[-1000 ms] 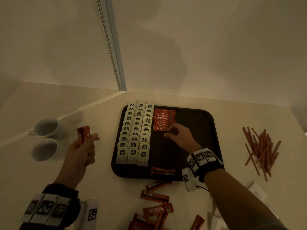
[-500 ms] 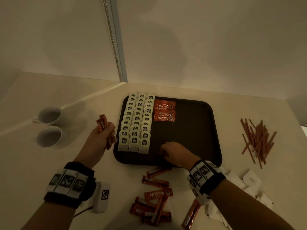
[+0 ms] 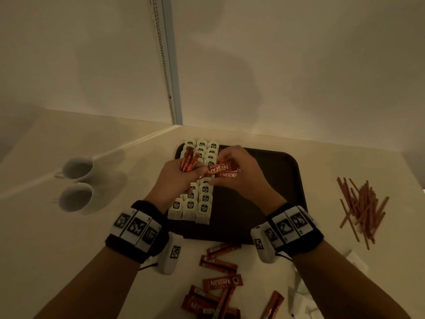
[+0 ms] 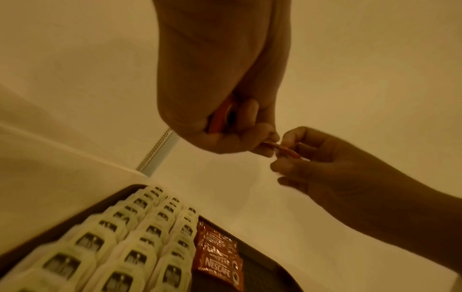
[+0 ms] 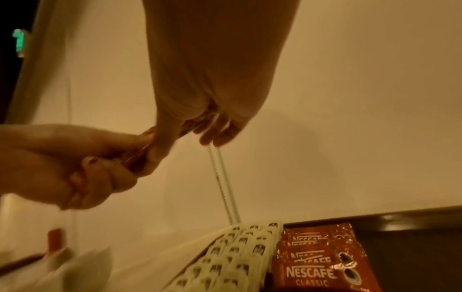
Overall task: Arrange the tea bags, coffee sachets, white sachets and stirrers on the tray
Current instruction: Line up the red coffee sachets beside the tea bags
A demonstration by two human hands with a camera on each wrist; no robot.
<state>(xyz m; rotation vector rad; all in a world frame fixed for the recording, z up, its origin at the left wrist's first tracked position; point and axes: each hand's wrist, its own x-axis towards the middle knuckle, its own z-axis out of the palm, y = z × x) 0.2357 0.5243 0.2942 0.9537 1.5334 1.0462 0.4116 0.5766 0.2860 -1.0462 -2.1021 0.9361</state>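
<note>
a light, slippery coffee sachet [image 3: 218, 169] is pinched at its ends by both the left hand [image 3: 181, 176] and right hand [image 3: 239, 173]; best held mid-length.

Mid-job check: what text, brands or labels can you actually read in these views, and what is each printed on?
"NESCAFE": coffee sachet held between both hands.
"NESCAFE": loose sachet on the table; the smaller word beneath is blurred.
"NESCAFE CLASSIC": front sachet stacked on the tray.
Tea bag labels: too small to read.
Wristband markers: patterns, no words.
</note>
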